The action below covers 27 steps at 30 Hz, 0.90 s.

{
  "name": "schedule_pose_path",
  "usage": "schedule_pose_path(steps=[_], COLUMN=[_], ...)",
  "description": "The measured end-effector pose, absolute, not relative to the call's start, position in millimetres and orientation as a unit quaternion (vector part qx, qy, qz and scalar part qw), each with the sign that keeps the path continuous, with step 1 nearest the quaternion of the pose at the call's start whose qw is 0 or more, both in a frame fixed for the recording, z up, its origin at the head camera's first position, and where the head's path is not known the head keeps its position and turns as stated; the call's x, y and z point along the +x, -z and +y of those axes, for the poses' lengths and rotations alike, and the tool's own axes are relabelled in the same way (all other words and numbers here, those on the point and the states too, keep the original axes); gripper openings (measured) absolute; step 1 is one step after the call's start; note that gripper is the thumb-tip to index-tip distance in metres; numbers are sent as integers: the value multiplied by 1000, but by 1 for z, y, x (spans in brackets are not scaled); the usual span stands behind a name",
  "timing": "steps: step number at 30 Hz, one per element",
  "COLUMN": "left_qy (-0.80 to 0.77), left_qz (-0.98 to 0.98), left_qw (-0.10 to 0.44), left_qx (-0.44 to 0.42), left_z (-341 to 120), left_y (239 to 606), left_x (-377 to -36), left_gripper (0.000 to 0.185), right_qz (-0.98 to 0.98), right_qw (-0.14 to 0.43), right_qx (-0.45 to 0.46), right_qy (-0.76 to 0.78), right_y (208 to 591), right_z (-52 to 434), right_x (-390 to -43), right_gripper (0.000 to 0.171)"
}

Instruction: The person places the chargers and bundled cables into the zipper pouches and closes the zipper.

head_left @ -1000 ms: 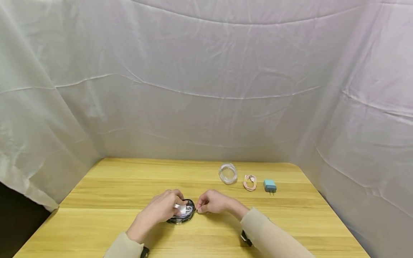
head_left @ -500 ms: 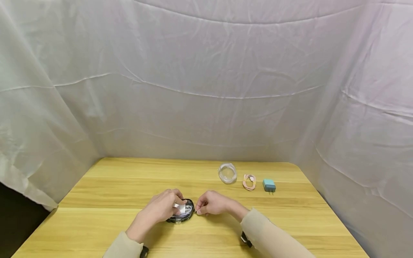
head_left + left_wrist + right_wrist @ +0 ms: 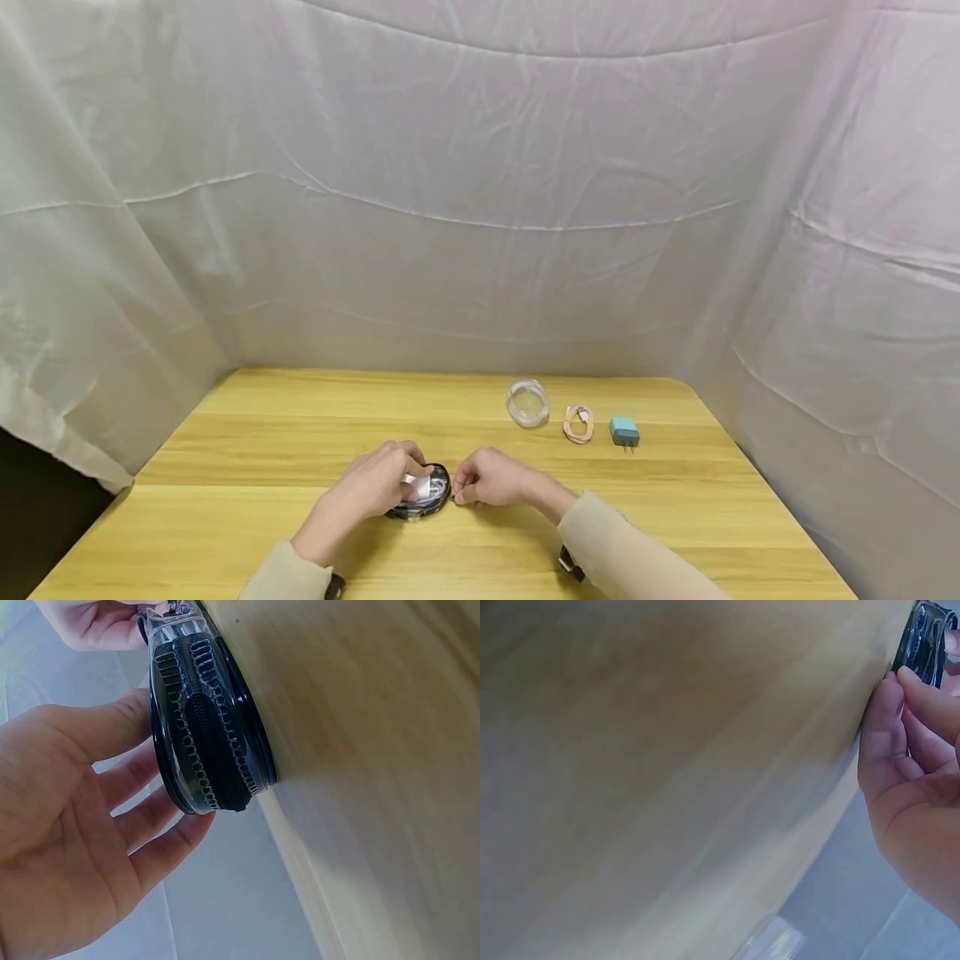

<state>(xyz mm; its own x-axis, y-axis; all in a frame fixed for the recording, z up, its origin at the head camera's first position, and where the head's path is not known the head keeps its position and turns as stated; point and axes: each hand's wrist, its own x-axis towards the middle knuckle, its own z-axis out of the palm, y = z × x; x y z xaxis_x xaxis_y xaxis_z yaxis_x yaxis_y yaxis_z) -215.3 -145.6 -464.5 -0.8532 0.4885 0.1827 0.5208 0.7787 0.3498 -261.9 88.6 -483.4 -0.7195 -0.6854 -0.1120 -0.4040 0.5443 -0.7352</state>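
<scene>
A round black pouch (image 3: 422, 493) lies on the table (image 3: 300, 433) between both hands; left hand (image 3: 369, 487) cups it; right hand (image 3: 487, 478) pinches its right edge, the zip pull hidden.

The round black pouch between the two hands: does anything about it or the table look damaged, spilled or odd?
Nothing stands out. The round black pouch lies flat on the table, the left hand on it, the right hand at its edge. The clear lid, pink cable and blue charger sit in a row.

Both forearms reach in over the surface's near edge; left hand (image 3: 372, 486) cupped, fingers lightly curled, right hand (image 3: 487, 479) pinching (fingertips together), nearly touching.
</scene>
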Motion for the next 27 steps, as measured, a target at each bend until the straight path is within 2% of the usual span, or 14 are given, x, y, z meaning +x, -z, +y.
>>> schedule_pose_path(steps=[11,27], left_qy=[198,204], left_qz=[-943,-941], left_qw=[28,22], left_qx=[-264,-267], left_z=[-147,-153], left_y=[463,463], left_x=[-216,-217], left_gripper=[36,33], right_qz=[857,860], right_qw=[202,178], right_qx=[-305,-303], right_qy=[364,369], right_y=[485,487], right_z=[89,88], right_x=[-265,-270], right_gripper=[7,7])
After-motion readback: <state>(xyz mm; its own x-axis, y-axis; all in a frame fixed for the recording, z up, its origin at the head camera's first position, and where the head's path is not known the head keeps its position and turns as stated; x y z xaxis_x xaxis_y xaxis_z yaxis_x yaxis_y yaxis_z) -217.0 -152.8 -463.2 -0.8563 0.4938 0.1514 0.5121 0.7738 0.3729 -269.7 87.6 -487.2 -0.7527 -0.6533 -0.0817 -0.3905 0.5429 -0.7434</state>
